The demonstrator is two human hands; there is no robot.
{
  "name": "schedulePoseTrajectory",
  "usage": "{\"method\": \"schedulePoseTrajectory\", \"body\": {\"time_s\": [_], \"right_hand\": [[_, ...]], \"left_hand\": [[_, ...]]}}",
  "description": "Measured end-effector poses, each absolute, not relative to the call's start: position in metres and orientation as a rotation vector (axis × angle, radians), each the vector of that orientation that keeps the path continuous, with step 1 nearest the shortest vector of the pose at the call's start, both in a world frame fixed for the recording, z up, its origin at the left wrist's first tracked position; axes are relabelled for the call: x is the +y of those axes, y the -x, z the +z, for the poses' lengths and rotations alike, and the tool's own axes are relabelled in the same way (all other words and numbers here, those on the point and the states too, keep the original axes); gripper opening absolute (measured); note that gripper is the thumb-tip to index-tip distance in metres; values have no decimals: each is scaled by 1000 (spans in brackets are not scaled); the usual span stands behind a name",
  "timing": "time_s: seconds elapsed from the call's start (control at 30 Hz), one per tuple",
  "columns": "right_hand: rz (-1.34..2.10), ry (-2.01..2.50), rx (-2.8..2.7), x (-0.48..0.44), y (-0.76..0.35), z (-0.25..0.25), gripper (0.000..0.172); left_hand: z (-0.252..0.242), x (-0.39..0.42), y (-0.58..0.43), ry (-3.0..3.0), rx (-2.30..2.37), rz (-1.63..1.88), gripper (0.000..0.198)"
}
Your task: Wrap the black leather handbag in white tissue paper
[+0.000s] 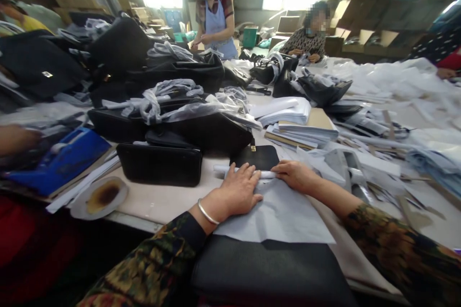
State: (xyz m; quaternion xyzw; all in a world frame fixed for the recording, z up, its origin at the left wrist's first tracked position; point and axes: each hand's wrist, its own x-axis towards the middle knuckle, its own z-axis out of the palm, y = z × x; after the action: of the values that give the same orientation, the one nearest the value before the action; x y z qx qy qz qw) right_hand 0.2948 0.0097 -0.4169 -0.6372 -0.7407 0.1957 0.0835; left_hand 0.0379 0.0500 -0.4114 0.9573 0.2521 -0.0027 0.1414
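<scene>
A sheet of white paper (284, 213) lies over a black handbag (266, 268) at the table's near edge, its far end rolled into a narrow tube. My left hand (239, 187), with a silver bangle at the wrist, rests flat on the sheet, its fingertips over the roll and its thumb spread. With bent fingers, my right hand (293, 175) grips the roll's right end. Just beyond the roll shows a black flap (259, 156) with a small gold clasp; which bag it belongs to, I cannot tell.
Black handbags (160, 165) with wrapped straps are heaped across the table. A paper stack (306, 129) lies ahead to the right, near a grey tape dispenser (340, 168). At left are a blue tape dispenser (68, 156), a stained dish (103, 196) and a co-worker's blurred hand (18, 139).
</scene>
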Motion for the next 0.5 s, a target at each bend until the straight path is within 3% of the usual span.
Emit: {"method": "schedulePoseTrajectory", "body": {"time_s": [0.5], "right_hand": [[568, 1927, -2436, 14, -298, -398, 27]], "left_hand": [[-410, 52, -41, -2768, 713, -22, 69]]}}
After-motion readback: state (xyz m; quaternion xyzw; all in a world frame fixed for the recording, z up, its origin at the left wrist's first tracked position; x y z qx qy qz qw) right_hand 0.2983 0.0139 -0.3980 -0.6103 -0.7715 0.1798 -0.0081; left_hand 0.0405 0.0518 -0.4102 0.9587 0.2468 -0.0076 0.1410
